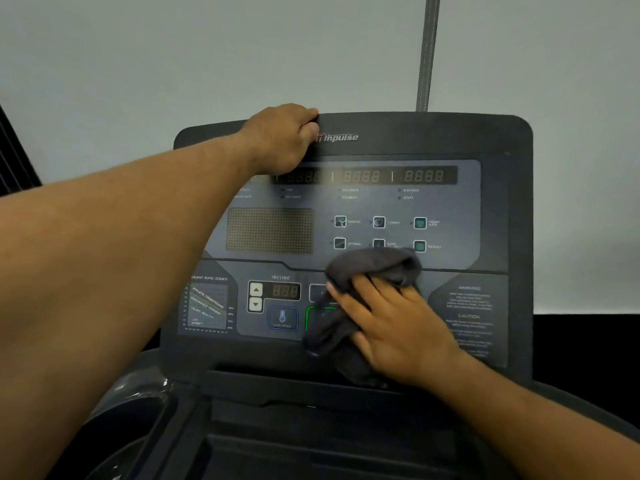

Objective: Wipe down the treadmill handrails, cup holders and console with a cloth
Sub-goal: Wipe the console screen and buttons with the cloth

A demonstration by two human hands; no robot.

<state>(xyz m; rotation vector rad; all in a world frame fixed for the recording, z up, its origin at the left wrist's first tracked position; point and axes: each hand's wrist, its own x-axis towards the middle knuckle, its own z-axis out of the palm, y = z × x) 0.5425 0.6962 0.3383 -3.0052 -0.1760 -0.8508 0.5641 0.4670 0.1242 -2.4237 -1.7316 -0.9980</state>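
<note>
The dark treadmill console [433, 140] fills the middle of the head view, with number displays along its top and buttons below. My left hand [280, 136] grips the console's top edge near the brand logo. My right hand [391, 323] presses a dark grey cloth [370, 268] flat against the lower middle of the panel, covering some of the buttons there. Part of the cloth hangs down below my palm. A cup holder [138, 407] shows at the lower left, below the console.
A pale wall stands close behind the console, with a grey pole [427, 53] rising above its top edge. A dark tray ledge [277, 386] runs beneath the panel. Dark slats [14, 157] show at the far left.
</note>
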